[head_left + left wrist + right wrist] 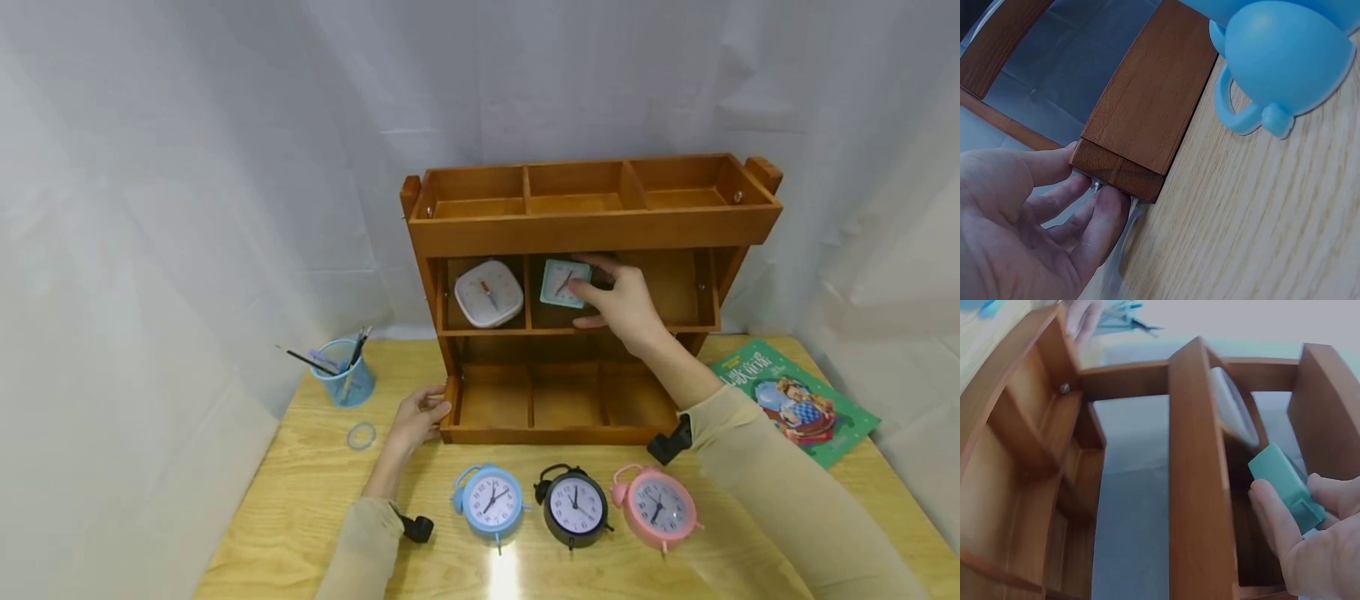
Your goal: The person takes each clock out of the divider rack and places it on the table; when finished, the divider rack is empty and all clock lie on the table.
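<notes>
A three-tier wooden shelf [600, 231] with divided trays stands on the table. My right hand [628, 310] pinches a small mint-green square clock [555, 285] at the middle compartment of the middle tier. From the right wrist view, thumb and fingers lie on opposite sides of its green case [1280, 478]. In the compartment to its left leans a white rounded-square clock [487, 304]. My left hand [415, 418] grips the left end of the bottom tray, its fingers around the wooden corner [1119, 172] in the left wrist view.
Before the shelf sit three twin-bell alarm clocks: blue [492, 502], black [576, 506] and pink [660, 506]. A blue mesh pen cup [349, 387] and a clear ring [362, 436] are at left. A green book [795, 400] lies at right.
</notes>
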